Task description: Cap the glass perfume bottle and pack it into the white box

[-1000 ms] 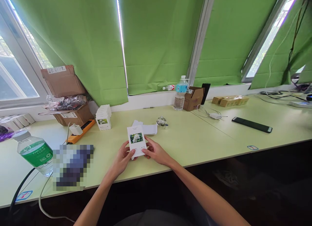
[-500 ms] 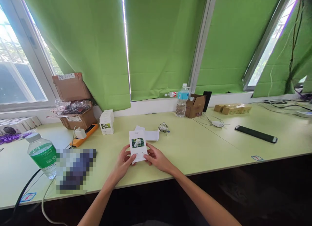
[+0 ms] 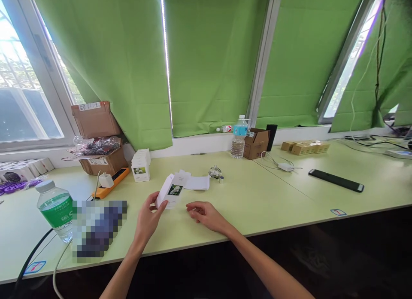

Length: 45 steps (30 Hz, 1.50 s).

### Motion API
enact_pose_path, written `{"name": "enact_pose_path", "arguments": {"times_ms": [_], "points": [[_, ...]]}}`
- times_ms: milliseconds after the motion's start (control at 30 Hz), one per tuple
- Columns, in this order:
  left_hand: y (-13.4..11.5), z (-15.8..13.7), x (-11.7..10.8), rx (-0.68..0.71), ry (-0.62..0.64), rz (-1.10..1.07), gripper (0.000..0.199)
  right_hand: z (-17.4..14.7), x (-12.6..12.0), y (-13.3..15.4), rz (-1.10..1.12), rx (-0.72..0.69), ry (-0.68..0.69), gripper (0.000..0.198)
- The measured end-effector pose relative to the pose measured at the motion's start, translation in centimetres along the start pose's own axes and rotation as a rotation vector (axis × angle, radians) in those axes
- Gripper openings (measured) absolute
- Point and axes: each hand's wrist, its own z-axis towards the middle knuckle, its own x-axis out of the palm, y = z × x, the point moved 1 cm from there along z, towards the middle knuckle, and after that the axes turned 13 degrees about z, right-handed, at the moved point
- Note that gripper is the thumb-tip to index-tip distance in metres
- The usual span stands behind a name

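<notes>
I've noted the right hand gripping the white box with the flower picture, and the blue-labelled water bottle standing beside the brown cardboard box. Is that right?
Not quite: in the head view, the left hand grips the white box with the flower picture, not the right hand. The blue-labelled water bottle does stand beside the brown cardboard box.

left hand [image 3: 148,219]: bare | right hand [image 3: 207,217]: bare | forearms [image 3: 125,266]: bare, slim

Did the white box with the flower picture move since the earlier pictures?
Yes. The white flower box, now in the left hand alone, has moved left and tilted, farther from the small clear bottle.
</notes>
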Motion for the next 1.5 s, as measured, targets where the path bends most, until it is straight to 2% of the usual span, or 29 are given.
{"name": "enact_pose_path", "arguments": {"times_ms": [100,167,333,433,533,633,900,1167,1233,1300,1400,1500], "points": [[0.2,0.2,-1.0,-0.004,-0.122,0.165,0.048,0.0,0.1,0.3,-0.014,-0.015,0.006,0.036],[0.4,0.4,-1.7,-0.013,-0.159,0.23,0.049,-0.1,0.1,0.5,-0.026,-0.025,0.012,0.034],[1.5,1.3,-2.6,-0.08,-0.169,0.248,0.051,-0.2,0.1,0.7,-0.067,-0.013,0.013,0.033],[2.8,1.9,-3.0,-0.15,-0.194,0.234,0.048,-0.3,0.1,0.7,-0.073,-0.016,0.015,0.033],[4.2,2.5,-3.4,-0.218,-0.187,0.207,0.053,-0.3,0.1,0.7,-0.067,-0.013,0.025,0.034],[5.2,2.8,-3.6,-0.232,-0.218,0.334,0.058,-0.4,0.1,0.9,-0.07,-0.011,0.022,0.034],[5.1,2.7,-2.8,-0.101,-0.232,0.471,0.055,-0.5,0.1,1.1,-0.078,0.009,0.016,0.034],[1.6,0.2,-0.2,0.2,-0.26,0.619,0.039,-0.2,0.1,0.2,-0.134,-0.059,-0.033,0.034],[0.8,-0.6,0.9,0.239,-0.194,0.612,0.039,-0.2,0.2,0.3,-0.216,-0.129,-0.059,0.032],[0.4,-1.4,2.1,0.248,-0.041,0.571,0.04,-0.2,0.2,0.6,-0.337,-0.228,-0.097,0.029],[0.6,-2.1,3.6,0.283,0.161,0.537,0.052,0.0,-0.1,0.9,-0.51,-0.349,-0.155,0.027],[1.3,-2.2,4.2,0.315,0.261,0.55,0.057,0.2,-1.2,1.0,-0.663,-0.43,-0.194,0.03]]}}
